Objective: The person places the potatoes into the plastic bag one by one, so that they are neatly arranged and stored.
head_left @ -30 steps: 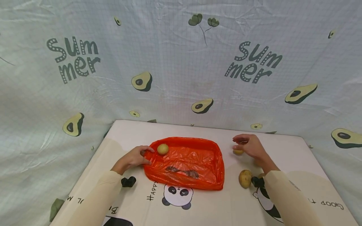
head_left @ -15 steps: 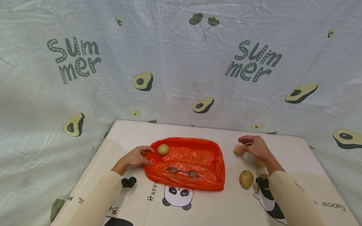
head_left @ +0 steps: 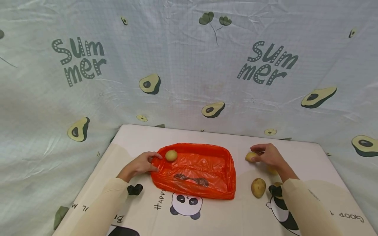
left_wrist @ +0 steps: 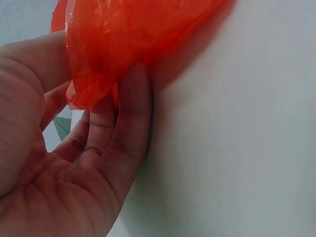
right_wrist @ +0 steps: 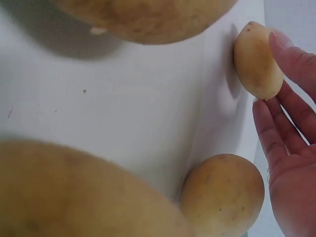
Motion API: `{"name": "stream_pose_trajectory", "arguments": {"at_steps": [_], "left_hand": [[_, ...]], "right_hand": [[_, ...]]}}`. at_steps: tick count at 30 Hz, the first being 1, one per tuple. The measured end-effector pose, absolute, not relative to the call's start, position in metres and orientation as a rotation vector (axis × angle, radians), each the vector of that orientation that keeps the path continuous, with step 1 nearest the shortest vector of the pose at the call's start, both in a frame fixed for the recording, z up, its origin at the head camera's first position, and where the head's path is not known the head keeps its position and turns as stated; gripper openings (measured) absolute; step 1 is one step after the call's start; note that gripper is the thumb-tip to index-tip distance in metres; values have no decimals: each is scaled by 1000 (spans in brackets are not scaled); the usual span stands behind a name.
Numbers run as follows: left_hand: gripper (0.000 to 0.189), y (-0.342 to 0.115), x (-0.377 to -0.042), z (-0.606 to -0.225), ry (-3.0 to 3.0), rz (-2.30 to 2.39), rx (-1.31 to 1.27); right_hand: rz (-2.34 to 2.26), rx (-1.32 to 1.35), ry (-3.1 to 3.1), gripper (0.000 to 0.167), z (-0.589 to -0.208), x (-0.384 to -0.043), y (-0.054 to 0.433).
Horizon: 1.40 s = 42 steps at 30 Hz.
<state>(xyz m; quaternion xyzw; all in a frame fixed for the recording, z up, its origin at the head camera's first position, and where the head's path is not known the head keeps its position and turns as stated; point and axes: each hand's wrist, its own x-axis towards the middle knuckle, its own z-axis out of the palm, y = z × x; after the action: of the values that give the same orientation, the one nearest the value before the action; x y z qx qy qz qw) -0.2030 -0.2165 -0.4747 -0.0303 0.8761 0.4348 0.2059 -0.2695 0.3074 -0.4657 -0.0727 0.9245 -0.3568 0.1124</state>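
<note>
A red plastic bag (head_left: 195, 193), spread wide like a shallow tray, lies mid-table with one potato (head_left: 171, 155) in its far left corner. My left hand (head_left: 143, 164) holds the bag's left edge between thumb and fingers; in the left wrist view the red film (left_wrist: 123, 44) hides the thumb tip. Right of the bag, my right hand (head_left: 270, 159) has thumb and fingertips on a small yellow potato (right_wrist: 257, 61), pinching it at its sides. Closer to me is a larger potato (head_left: 258, 187). Another potato (head_left: 272, 170) is partly hidden under the right wrist.
Beside the right sleeve another potato (head_left: 277, 184) shows only in part. The white table (head_left: 221, 216) carries printed pandas and lettering. A pale curtain (head_left: 177, 49) with avocado prints hangs behind the table's far edge.
The right hand has shifted a little right and nearer, lowering its fingers around the small potato. The left hand stays on the bag's edge.
</note>
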Motion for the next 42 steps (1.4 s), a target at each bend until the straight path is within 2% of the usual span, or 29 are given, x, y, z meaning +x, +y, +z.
{"name": "stream_pose_trajectory", "arguments": {"at_steps": [19,42], "left_hand": [[45,-216,-204,-476,2436,1228,-88],[46,-214,-202,-473,2446,1219,-90]], "right_hand": [[-837,-333,2756,44,-463,-271,307],[-902,-380,2750,41,-451,-269,308]]}}
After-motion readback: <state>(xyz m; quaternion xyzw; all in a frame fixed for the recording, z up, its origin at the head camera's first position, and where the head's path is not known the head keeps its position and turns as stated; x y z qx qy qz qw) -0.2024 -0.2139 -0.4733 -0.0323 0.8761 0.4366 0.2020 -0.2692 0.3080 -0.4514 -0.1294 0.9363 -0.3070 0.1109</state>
